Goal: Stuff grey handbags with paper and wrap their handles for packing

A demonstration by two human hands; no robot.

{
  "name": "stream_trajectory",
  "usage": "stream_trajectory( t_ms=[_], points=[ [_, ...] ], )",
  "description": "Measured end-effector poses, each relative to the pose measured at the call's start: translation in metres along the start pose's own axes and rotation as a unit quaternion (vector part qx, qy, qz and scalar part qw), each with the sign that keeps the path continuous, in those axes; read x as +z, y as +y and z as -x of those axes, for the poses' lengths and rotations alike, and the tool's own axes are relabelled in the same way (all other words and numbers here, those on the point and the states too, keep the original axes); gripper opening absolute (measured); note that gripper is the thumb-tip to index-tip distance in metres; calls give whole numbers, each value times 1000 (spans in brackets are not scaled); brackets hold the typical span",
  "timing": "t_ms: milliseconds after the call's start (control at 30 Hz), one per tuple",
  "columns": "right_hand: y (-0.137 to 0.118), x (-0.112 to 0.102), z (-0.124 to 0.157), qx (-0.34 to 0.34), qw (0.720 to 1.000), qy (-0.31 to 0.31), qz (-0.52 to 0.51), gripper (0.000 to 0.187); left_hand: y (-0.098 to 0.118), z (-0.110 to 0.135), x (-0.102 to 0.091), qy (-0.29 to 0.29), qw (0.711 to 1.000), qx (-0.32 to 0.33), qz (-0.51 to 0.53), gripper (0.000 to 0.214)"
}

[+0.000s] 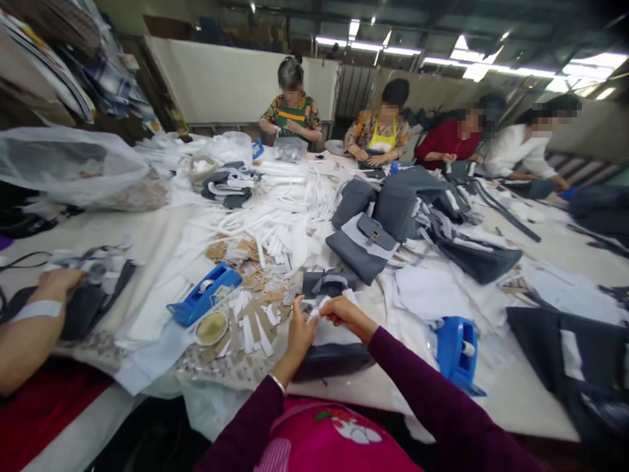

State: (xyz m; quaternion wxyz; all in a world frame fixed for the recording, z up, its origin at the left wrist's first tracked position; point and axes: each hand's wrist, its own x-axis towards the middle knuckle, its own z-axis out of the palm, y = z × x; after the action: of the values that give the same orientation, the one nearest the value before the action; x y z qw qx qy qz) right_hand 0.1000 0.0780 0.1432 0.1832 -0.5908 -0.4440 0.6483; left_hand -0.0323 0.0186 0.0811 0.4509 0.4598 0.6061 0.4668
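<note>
My left hand (299,334) and my right hand (348,314) meet over a dark grey bag (339,360) lying near the table's front edge. Between my fingertips is a small white strip (319,306), looking like paper, pinched from both sides. The bag's dark flap (314,283) lies just beyond my hands, with a light grey strap-like piece across it. To the left of my left hand lie loose white and brown card strips (253,324). My fingers partly hide the strip.
Blue tape dispensers stand left (206,295) and right (457,354). A round tin (211,328) sits by the left one. White strips (275,216) and dark grey bags (393,203) are heaped ahead. A co-worker's arm (44,305) reaches in at left; several people work opposite.
</note>
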Motion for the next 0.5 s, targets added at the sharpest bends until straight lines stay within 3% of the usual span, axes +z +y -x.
stream_trajectory(
  t_ms=[167, 300, 500],
  points=[
    [1, 7, -19, 47, 994, 12, 93, 14, -4, -3, -1, 15, 998, 19, -63, 47],
    [5, 9, -23, 71, 988, 22, 137, 14, -12, -6, 1, 2, 997, 16, -79, 24],
    [11, 1, -14, 55, 985, 17, 165, 10, -20, -9, 1, -11, 998, -13, -61, 13]
  ],
)
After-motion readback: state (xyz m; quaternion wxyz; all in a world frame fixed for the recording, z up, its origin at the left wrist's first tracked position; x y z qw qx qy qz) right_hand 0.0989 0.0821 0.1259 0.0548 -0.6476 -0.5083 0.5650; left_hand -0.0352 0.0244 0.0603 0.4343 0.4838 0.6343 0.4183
